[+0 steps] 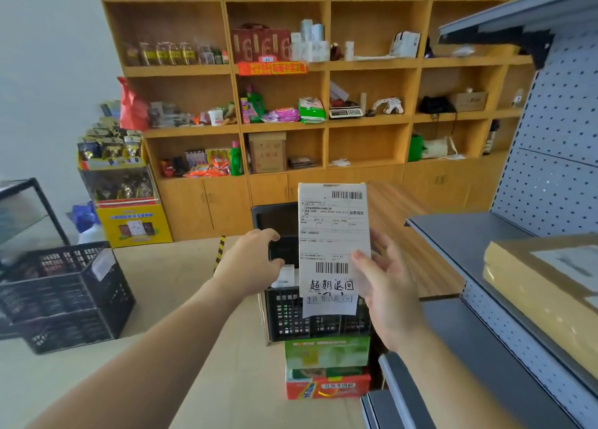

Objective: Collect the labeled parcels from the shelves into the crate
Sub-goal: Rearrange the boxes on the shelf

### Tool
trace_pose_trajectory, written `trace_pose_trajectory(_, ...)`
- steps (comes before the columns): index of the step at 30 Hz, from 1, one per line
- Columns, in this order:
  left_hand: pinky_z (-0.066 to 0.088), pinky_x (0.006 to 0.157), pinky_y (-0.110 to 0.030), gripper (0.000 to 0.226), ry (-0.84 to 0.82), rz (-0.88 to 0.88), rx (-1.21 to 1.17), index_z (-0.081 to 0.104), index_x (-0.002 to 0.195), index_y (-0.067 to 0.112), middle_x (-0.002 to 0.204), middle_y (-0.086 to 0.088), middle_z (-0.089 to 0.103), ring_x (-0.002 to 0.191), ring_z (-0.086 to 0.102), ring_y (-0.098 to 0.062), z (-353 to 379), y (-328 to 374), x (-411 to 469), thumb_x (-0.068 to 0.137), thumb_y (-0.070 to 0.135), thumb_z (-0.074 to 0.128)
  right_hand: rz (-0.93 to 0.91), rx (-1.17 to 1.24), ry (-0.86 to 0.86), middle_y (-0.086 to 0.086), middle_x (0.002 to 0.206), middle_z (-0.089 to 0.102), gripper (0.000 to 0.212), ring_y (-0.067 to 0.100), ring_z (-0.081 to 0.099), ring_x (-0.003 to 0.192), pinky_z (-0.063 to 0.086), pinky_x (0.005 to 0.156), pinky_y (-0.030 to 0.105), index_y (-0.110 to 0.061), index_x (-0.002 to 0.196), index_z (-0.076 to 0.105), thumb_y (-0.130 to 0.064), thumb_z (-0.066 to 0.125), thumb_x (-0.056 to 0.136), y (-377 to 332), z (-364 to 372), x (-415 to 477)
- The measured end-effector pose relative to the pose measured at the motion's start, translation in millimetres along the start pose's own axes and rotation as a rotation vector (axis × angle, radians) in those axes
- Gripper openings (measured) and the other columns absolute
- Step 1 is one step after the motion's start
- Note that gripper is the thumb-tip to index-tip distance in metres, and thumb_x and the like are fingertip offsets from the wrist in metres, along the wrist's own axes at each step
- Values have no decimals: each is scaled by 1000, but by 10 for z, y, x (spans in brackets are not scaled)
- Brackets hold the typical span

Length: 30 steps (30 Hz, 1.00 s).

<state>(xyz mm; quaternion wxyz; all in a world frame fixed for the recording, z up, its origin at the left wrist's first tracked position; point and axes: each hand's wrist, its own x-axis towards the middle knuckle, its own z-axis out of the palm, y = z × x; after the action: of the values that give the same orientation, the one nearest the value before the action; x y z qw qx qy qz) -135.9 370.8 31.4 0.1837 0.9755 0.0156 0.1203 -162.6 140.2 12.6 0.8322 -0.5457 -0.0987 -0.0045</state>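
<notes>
Reaching from seven o'clock with the left hand (252, 260), gripping a small dark item (284, 250), unidentifiable. Leaving a cropped tan parcel (534, 283) on the grey shelf (469, 231) at three o'clock. Pinching a white labelled parcel (333, 231) upright in the right hand (391, 292), in front of the black crate (291, 318) at six, contents hidden.

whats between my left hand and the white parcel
In the head view, a small dark device, gripped by the left hand, fills the gap up to the white parcel, which the right hand holds.
</notes>
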Motion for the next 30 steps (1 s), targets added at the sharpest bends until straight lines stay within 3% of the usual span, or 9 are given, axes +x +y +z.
trace_pose_trajectory(5, 46, 91, -27, 52, -21, -56, -54, 50, 143, 25, 142, 2, 55, 124, 55, -18, 418, -7, 749, 94, 31, 65, 58, -15, -32, 7, 117, 76, 41, 25, 72, 111, 58, 86, 43, -24, 139, 50, -10, 58, 101, 270, -197, 908)
trace_pose_trajectory(9, 51, 93, -32, 53, -82, -95, -84, 50, 143, 26, 142, 1, 55, 122, 57, -20, 756, -128, 1219, 93, 34, 65, 126, -33, -8, 6, 114, 76, 38, 23, 73, 108, 60, 79, 37, -25, 135, 53, -8, 58, 101, 568, -307, 1463)
trace_pose_trajectory(16, 47, 103, -34, 53, -179, -101, -83, 48, 144, 24, 143, 1, 53, 128, 53, -21, 1440, -552, 2109, 95, 31, 65, 223, -119, 55, 4, 116, 76, 38, 24, 72, 110, 55, 96, 53, -27, 135, 52, -10, 58, 101, 1214, -466, 2425)
trace_pose_trajectory(26, 42, 108, -32, 39, -428, -255, -294, 49, 143, 25, 149, 2, 51, 130, 53, -19, 2735, -1636, 3403, 104, 23, 46, 458, -296, 250, -9, 111, 77, 38, 13, 73, 104, 53, 101, 51, -35, 132, 53, -11, 58, 103, 2571, -649, 3883)
trace_pose_trajectory(30, 45, 103, -34, 39, -556, -334, -356, 49, 144, 24, 145, -2, 54, 126, 55, -21, 3225, -1897, 3712, 105, 29, 44, 622, -358, 322, -6, 113, 77, 41, 20, 72, 108, 52, 102, 56, -40, 132, 51, -15, 60, 102, 3143, -770, 4255)
